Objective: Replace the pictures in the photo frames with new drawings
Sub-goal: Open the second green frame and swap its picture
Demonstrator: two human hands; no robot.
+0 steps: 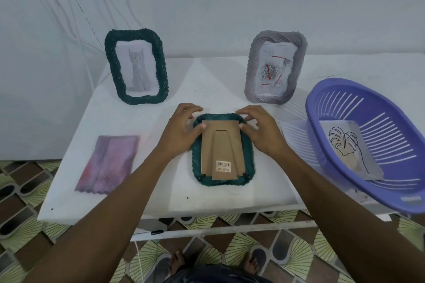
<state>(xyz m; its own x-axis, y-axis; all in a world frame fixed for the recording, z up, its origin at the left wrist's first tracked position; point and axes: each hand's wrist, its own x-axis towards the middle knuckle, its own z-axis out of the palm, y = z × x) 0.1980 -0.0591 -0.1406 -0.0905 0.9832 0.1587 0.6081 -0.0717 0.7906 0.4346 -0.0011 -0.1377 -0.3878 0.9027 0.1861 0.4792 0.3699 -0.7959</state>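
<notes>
- Cardboard backing [222, 145] facing up on the green frame [249, 156], laid face down at the centre of the white table [207, 80]; stand flap flat, barcode sticker [223, 165] near the lower edge.
- Left hand [181, 126] gripping the frame's upper left corner: fingers curled over the top rim, thumb pressed on the backing's corner.
- Right hand [259, 128] gripping the upper right corner likewise, thumb at the backing's edge.
- Second green frame [136, 66] upright at back left, holding a cat picture.
- Grey frame [274, 66] upright at back right, holding a rose drawing with red marks.
- Purple basket [340, 81] at the right, overhanging the table edge, leaf drawing [345, 145] inside.
- Pink-purple cloth [108, 163] flat at front left, well apart from the hands.
</notes>
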